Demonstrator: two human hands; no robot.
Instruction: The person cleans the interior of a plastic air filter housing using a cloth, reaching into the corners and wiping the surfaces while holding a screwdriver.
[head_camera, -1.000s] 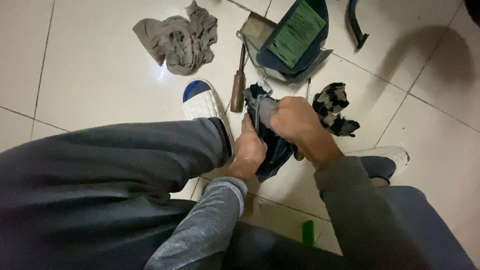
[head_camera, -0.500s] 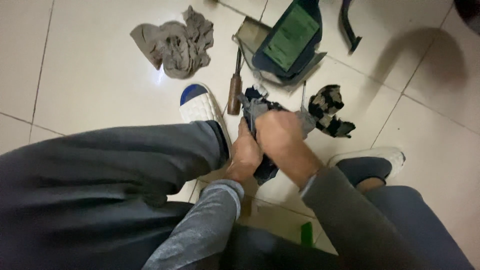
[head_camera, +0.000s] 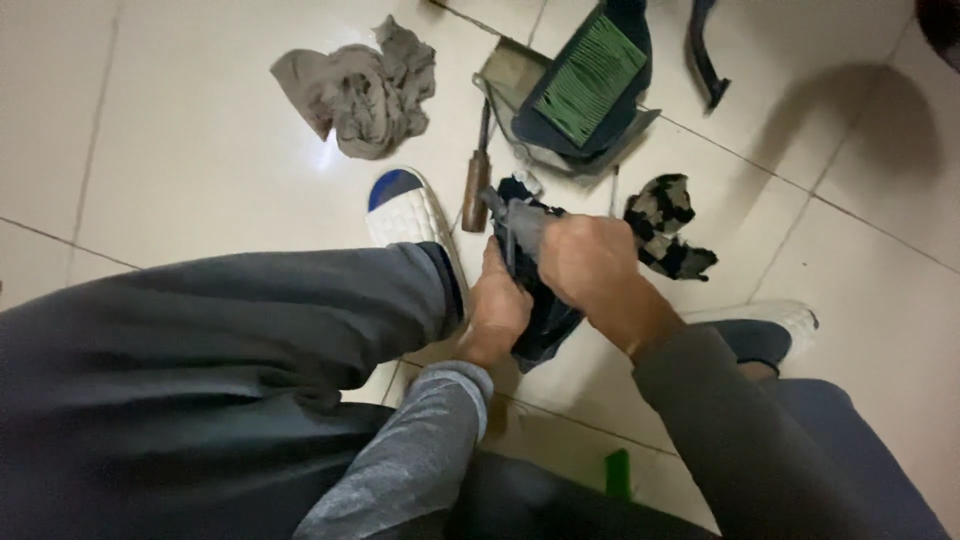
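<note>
The person sits low over a pale glossy tiled floor (head_camera: 200, 150), knees in dark grey trousers filling the near part of the view. Both hands meet just above the floor between the feet. The left hand (head_camera: 500, 305) is curled shut around the lower part of a dark blue-black cloth-wrapped part (head_camera: 540, 320), its fingers folded in underneath. The right hand (head_camera: 590, 260) is closed in a fist over the upper end of the same dark bundle, where a grey plastic edge (head_camera: 520, 222) sticks out to the left of the knuckles. What lies inside the wrapping cannot be told.

Just left of the hands is a white shoe with a blue toe cap (head_camera: 405, 205). A screwdriver with a brown wooden handle (head_camera: 477, 180) lies on the floor just beyond the hands, pointing away. Farther off sits a dark housing holding a green pleated filter panel (head_camera: 590, 75), and to its left a crumpled grey-brown rag (head_camera: 365, 90). A black-and-cream patterned cloth (head_camera: 665, 225) lies just right of the right hand. The other white shoe (head_camera: 770, 318) shows at the right, near the right forearm.
</note>
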